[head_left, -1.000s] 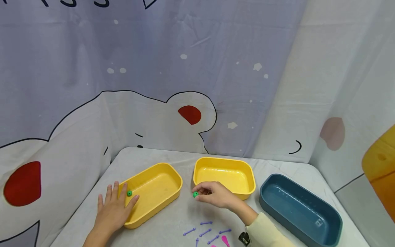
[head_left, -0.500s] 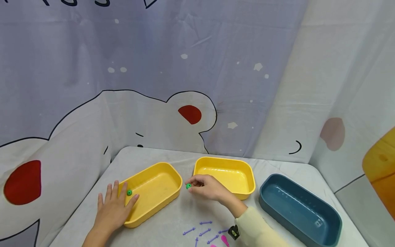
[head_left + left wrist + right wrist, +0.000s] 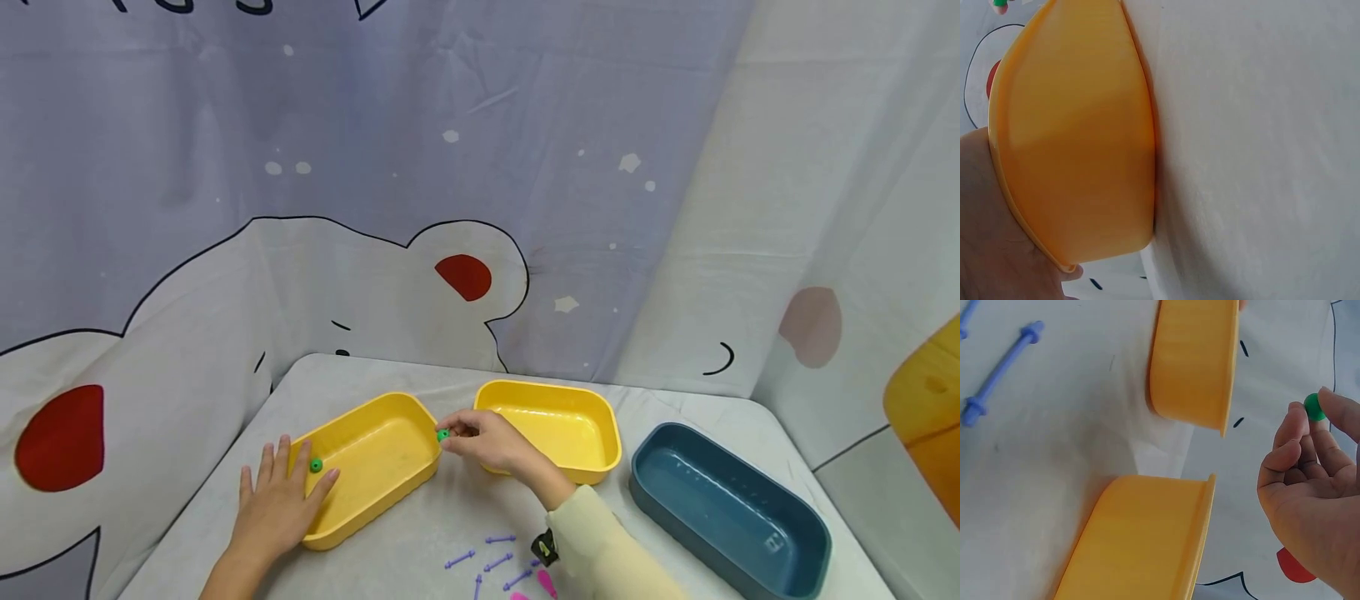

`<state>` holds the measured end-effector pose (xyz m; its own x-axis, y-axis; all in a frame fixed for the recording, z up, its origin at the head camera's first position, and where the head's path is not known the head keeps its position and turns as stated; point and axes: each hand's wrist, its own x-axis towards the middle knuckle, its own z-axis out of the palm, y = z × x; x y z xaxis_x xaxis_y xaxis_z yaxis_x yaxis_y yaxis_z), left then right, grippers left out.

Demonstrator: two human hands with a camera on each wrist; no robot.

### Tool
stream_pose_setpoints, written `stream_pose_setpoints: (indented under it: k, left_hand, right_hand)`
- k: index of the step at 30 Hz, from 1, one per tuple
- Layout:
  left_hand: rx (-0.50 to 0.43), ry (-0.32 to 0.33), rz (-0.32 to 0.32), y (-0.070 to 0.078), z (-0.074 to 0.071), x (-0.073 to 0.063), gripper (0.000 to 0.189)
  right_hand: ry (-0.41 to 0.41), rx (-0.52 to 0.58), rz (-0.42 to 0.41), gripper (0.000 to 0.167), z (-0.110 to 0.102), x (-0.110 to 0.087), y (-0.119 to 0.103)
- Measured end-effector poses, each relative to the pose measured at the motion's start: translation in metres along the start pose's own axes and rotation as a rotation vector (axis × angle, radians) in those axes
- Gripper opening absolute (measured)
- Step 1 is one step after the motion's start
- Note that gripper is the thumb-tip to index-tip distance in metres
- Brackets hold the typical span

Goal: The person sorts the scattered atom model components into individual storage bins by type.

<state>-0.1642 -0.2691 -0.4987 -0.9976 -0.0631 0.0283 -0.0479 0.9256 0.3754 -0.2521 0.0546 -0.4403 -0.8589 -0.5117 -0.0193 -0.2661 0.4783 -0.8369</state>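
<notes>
My right hand (image 3: 491,439) pinches a small green bead (image 3: 1314,407) between thumb and fingertips, raised near the right rim of the left yellow tray (image 3: 390,487). In the head view this held bead (image 3: 442,434) shows a small hole. A second green bead (image 3: 316,465) lies inside that tray near its left end. My left hand (image 3: 276,504) rests on the tray's left rim with fingers spread straight. From the left wrist view, the hand (image 3: 997,219) lies over the rim of the tray (image 3: 1079,144); most fingers are hidden there.
Another yellow tray (image 3: 606,467) stands behind my right hand, and a dark blue tray (image 3: 720,533) is at the right. Several purple double-ended sticks (image 3: 498,563) and pink pieces (image 3: 547,583) lie at the front of the white-covered table (image 3: 405,567). A printed curtain (image 3: 600,208) hangs behind.
My right hand has moved left and away from me with the green bead, from the front of the rear yellow tray to the left tray's rim. The left hand stays in place.
</notes>
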Motion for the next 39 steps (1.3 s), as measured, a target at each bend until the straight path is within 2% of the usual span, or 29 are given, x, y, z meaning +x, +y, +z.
stream_pose_setpoints:
  k: [14, 22, 26, 32, 39]
  left_hand:
    - [-0.001, 0.019, 0.004, -0.003, 0.001, -0.001, 0.09]
    - [0.001, 0.01, 0.0, -0.004, 0.0, 0.0, 0.092]
    - [-0.003, 0.019, 0.006, -0.003, 0.001, 0.0, 0.09]
    - [-0.003, 0.036, 0.005, -0.001, 0.003, -0.001, 0.089]
    - [0.001, 0.048, 0.013, -0.002, 0.002, -0.003, 0.088]
  right_hand:
    - [0.0, 0.099, 0.033, 0.024, 0.012, 0.026, -0.009]
    - [0.02, 0.102, 0.086, 0.022, 0.023, 0.045, -0.013]
    - [0.03, 0.111, 0.111, 0.021, 0.028, 0.051, -0.013]
    - [0.04, 0.069, 0.13, 0.024, 0.032, 0.062, -0.015]
    - [0.057, 0.089, 0.151, 0.022, 0.036, 0.074, -0.017]
